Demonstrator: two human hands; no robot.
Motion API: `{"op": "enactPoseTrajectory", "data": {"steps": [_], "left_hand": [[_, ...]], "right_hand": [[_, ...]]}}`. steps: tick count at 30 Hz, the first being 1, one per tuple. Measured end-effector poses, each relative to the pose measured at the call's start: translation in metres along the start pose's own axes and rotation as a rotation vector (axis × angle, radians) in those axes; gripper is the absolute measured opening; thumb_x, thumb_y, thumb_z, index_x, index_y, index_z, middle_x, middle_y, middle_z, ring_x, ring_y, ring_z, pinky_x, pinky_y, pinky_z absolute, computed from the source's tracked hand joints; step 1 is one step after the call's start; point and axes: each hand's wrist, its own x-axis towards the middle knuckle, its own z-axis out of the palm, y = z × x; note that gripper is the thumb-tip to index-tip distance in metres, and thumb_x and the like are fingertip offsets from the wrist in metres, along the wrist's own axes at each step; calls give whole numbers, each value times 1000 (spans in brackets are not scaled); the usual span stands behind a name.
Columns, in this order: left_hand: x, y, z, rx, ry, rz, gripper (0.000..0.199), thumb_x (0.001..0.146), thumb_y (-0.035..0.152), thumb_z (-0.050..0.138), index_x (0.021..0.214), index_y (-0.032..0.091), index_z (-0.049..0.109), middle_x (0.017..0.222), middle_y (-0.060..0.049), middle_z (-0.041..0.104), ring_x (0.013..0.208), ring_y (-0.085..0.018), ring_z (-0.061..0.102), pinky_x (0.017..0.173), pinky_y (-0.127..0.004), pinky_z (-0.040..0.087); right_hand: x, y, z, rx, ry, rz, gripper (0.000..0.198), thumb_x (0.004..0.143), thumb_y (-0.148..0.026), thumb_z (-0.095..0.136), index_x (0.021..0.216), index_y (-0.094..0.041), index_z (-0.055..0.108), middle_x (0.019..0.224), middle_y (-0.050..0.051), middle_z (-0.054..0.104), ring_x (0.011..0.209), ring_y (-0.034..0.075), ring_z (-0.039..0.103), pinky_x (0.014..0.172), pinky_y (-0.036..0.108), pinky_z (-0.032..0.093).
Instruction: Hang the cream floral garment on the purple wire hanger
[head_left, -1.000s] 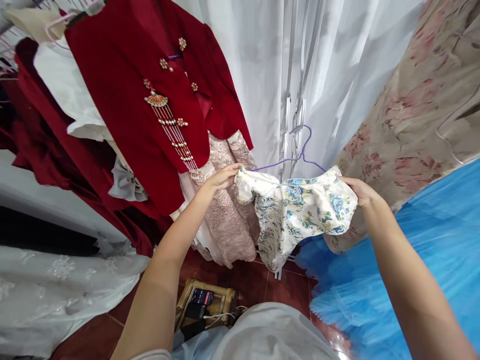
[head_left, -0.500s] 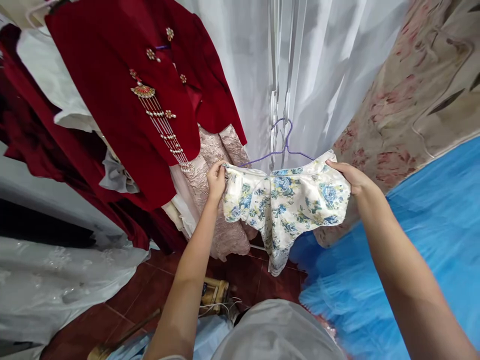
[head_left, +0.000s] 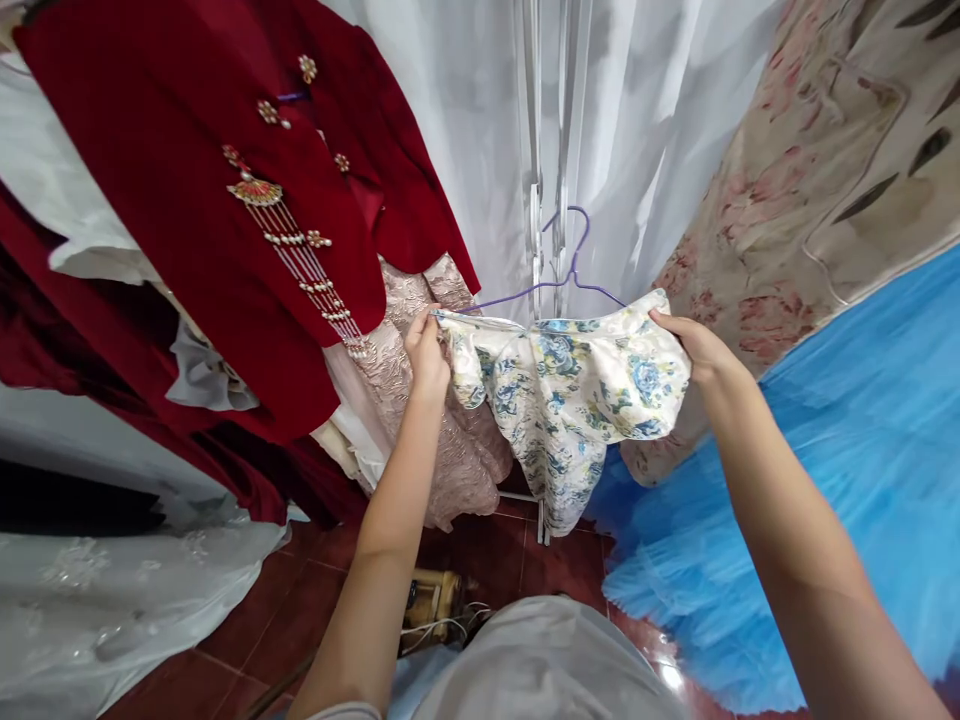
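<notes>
Head view: floral garment (head_left: 574, 370) pinched at both ends, with a loose-looking hanger (head_left: 576, 277) between

The garment is spread in mid-air in front of the wearer, its top edge drawn out sideways and its lower part hanging in folds over the tiled floor (head_left: 480, 545). The left grip (head_left: 429, 352) has its fingers folded over one upper corner; the right grip (head_left: 703, 348) clamps the opposite end, thumb in front and the other fingers out of sight behind the cloth.

The purple hanger's arms run down to the top edge, and neither grip visibly holds it. Its hook stands in front of the metal uprights (head_left: 538, 150); whether it touches or catches on them I cannot tell. If it is caught, a pull toward the body could drag the hanger out of the cloth or bend it. If it hangs free, uneven tension between the two ends could let one shoulder slip off.

Pulling harder sideways might also strain the seams, since the fabric looks thin and narrow. On the left, a swing of the elbow could snag the beaded tassel (head_left: 300, 262) on the red jacket (head_left: 187, 190). On the right, the blue tulle (head_left: 697, 560) spreads near the right forearm and could be brushed or crumpled.
</notes>
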Motion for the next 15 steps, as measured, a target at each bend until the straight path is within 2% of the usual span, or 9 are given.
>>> {"op": "enactPoseTrajectory", "data": {"steps": [4,8,10,12,15], "left_hand": [[20,-8,-33,-173,-51,-279,11,82,25,73,91,19,72,92,-2,74,86,-14,69,80,-23,56],[17,-19,-53,-229,-160,-428,14,78,31,78,82,20,70,75,1,70,72,-15,68,74,-26,59],[14,-23,-50,-170,-216,-406,21,80,40,76,81,20,69,72,0,69,74,-17,69,74,-29,60],[12,-27,-42,-60,-229,-279,25,82,44,74,84,19,70,75,-1,69,77,-18,69,74,-30,59],[8,-36,-32,39,-184,-88,23,78,37,77,90,18,72,88,-3,72,84,-15,68,78,-24,56]], "right_hand": [[8,-5,12,46,-105,121,31,79,-40,77,100,-18,74,73,8,79,70,32,77,70,41,65],[8,-4,12,50,-165,205,24,80,-35,78,96,-17,75,75,10,80,67,30,76,65,39,65],[7,-3,9,54,-194,199,24,80,-35,78,95,-17,75,78,10,80,67,29,76,65,38,65],[5,-2,7,54,-211,153,25,79,-37,80,92,-16,75,81,10,81,67,28,76,65,37,64],[2,1,5,13,-212,69,29,77,-43,84,84,-16,76,77,8,80,61,24,75,60,33,62]]}}
